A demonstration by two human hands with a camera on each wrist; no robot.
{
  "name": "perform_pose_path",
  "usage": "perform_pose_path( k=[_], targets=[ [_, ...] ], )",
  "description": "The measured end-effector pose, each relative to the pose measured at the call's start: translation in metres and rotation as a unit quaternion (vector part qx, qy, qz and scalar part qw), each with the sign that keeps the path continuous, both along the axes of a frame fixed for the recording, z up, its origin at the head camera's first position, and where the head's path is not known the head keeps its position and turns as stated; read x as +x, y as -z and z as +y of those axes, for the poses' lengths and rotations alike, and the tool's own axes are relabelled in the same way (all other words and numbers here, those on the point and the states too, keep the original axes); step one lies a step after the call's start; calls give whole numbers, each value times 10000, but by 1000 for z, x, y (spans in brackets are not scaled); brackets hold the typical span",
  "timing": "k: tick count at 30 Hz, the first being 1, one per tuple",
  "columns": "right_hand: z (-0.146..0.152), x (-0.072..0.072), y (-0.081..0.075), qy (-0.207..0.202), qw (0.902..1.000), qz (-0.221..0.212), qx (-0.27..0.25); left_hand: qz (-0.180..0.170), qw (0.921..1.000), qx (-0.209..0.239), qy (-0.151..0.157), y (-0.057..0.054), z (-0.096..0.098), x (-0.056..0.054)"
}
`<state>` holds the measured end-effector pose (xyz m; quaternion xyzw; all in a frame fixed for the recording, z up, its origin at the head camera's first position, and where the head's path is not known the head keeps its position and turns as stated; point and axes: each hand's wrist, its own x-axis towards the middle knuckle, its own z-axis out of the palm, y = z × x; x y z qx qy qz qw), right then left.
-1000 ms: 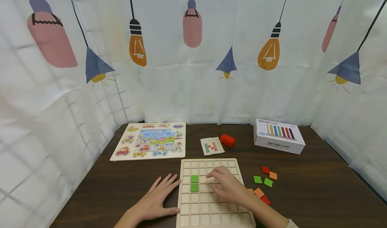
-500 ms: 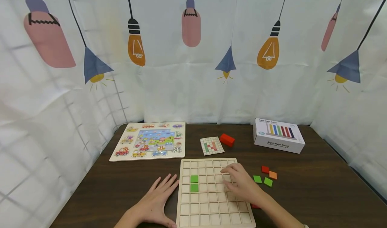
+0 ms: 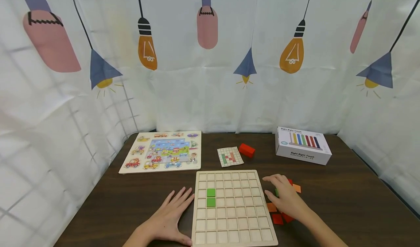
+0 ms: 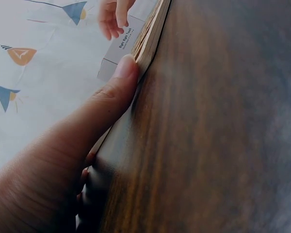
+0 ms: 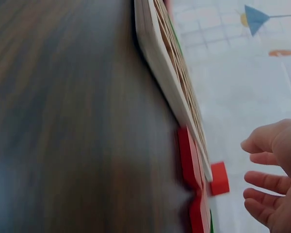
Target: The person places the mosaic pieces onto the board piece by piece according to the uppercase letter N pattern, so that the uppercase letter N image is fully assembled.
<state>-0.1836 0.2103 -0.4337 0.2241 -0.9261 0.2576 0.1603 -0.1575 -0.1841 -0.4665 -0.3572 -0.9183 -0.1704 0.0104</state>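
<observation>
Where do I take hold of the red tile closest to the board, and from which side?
I'd pinch the red tile by its near and far edges, coming down from the near side. It lies flat, with the board close on its left and another red tile at its right, while its near edge looks free.

Counted on table [image 3: 338,203]: one left hand [image 3: 168,218], one right hand [image 3: 286,196], one grid board [image 3: 229,213] with two green tiles [image 3: 211,192] seated. Loose: at least three red tiles [image 3: 277,219], two orange tiles [image 3: 271,207], one further green tile [image 3: 277,192]; exact total obscured. Also logged: one red block [image 3: 247,150], one pattern card [image 3: 230,157], one picture board [image 3: 168,150], one white box [image 3: 303,146]. Printed on backdrop [image 3: 183,97]: three pink lamps [image 3: 207,27], two orange bulbs [image 3: 291,55], three blue lamps [image 3: 245,64].
</observation>
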Motion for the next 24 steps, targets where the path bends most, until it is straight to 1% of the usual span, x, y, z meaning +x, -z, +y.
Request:
perform_pose_path(
  k=[7,9,12,16,19,24],
  targets=[
    [19,0,3,126,9997,179,51,-176,9996,159,-125,-2,0,2],
    [23,0,4,214,9996,169,103,-186,9995,195,-166,-2,1,2],
    [31,-1,6,418,9989,-1,193,-178,9994,206,-209,-2,2,2],
    [39,-3,8,632,9972,-238,323,-104,9996,189,-181,-1,2,1],
    [42,-4,10,669,9963,-346,409,-110,9996,172,-170,0,1,1],
    [47,-5,14,634,9951,-527,546,-268,9992,146,-244,-1,2,1]
  ],
)
